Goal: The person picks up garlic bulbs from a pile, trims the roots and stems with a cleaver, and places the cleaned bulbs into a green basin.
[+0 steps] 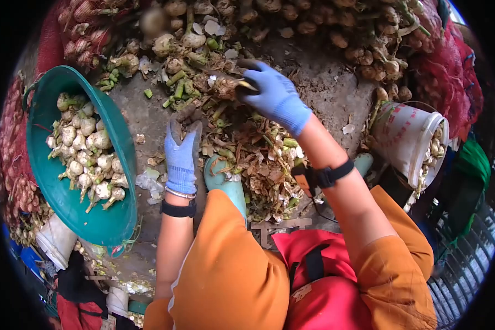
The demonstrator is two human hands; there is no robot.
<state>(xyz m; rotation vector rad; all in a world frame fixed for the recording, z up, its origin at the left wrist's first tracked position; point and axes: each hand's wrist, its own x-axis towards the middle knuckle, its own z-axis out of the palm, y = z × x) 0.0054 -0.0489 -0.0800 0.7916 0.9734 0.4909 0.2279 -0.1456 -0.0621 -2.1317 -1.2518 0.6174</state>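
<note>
My right hand (275, 93), in a blue glove with a dark palm, is closed on a tool with a yellowish handle (248, 84); its working end is unclear against the pile. Just left of these fingers lies a brown, dry-rooted garlic bulb (224, 87). My left hand (182, 154), in a matching glove, reaches forward with fingers apart, low beside the cut green garlic stems (177, 88). Nothing shows in it. Between my legs spreads a heap of dry husks and trimmed stalks (269, 176).
Trimmed white garlic bulbs (88, 146) fill part of a tilted green basin (127, 159) on the left. Untrimmed garlic (313, 19) is heaped along the far side. A white bucket (401, 135) leans at right, near red mesh sacks (445, 77).
</note>
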